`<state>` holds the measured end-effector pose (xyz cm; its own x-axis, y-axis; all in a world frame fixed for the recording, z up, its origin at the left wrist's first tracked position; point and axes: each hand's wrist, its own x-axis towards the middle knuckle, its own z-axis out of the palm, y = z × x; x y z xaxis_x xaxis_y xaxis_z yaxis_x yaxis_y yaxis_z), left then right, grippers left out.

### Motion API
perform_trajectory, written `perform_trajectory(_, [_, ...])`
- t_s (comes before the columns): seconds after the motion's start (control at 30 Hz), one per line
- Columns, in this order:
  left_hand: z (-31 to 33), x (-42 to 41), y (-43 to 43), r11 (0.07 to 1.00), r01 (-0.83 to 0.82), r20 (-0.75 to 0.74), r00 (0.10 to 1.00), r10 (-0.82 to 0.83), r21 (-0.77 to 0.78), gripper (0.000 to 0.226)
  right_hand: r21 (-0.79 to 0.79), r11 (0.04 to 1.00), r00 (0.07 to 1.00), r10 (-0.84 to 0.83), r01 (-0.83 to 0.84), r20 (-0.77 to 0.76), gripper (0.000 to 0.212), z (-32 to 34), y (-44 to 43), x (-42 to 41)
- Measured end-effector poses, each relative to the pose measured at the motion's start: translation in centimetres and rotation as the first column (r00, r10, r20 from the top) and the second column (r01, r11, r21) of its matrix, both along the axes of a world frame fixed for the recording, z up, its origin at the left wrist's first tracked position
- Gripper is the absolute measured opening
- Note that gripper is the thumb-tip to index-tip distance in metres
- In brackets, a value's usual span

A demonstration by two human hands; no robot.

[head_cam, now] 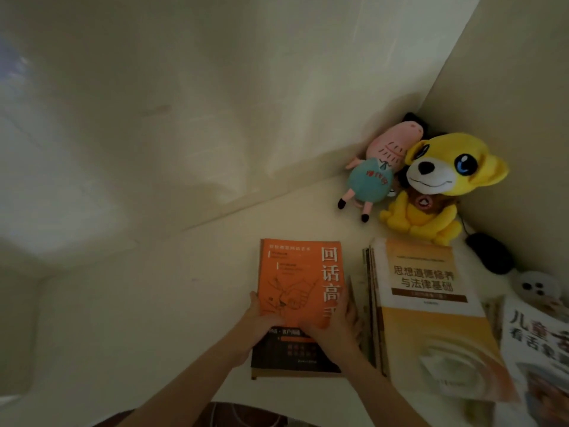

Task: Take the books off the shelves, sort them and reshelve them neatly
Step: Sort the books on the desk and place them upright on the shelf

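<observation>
From my end, the orange book [295, 272] lies flat on the counter [154, 303] just left of the cream-covered stack [428, 318], the left hand [261, 326] gripping the edge away from that stack and the right hand [334, 329] with fingers [349, 309] straight on the cover, probably starting a separate sorted pile.

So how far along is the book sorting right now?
Done, apparently: books lie in piles, a yellow-and-white book topping the stack, a white book to its right. In hand: the left hand grips the orange book by its edge, the right hand rests on its cover. Left: no book stands upright and no shelf shows, so reshelving looks unstarted.
</observation>
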<state>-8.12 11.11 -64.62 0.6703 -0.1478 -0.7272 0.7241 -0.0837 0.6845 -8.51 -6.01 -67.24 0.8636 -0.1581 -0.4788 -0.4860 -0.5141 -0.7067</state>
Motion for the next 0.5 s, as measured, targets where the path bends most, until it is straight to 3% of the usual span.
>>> perform_trajectory(0.1, [0.5, 0.3, -0.1, 1.0, -0.018, 0.03, 0.999, 0.018, -0.026, 0.083, 0.012, 0.999, 0.999, -0.03, 0.031, -0.04, 0.137, 1.0, -0.1, 0.7])
perform_trajectory(0.2, [0.0, 0.6, 0.3, 0.997, -0.068, 0.043, 0.997, 0.069, -0.041, 0.071, 0.064, 0.996, 0.992, -0.056, 0.063, -0.114, 0.137, 1.5, -0.8, 1.3])
perform_trajectory(0.43, [-1.4, 1.1, 1.2, 0.987, -0.137, -0.056, 0.99, 0.132, -0.087, 0.039, 0.093, 0.995, 0.991, -0.02, 0.032, -0.13, 0.13, 1.5, -1.3, 1.1])
perform_trajectory(0.5, [-1.3, 1.2, 1.3, 0.988, -0.117, -0.062, 0.992, 0.112, -0.102, 0.041, 0.107, 0.994, 0.99, -0.016, 0.032, -0.14, 0.131, 1.5, -1.5, 1.2])
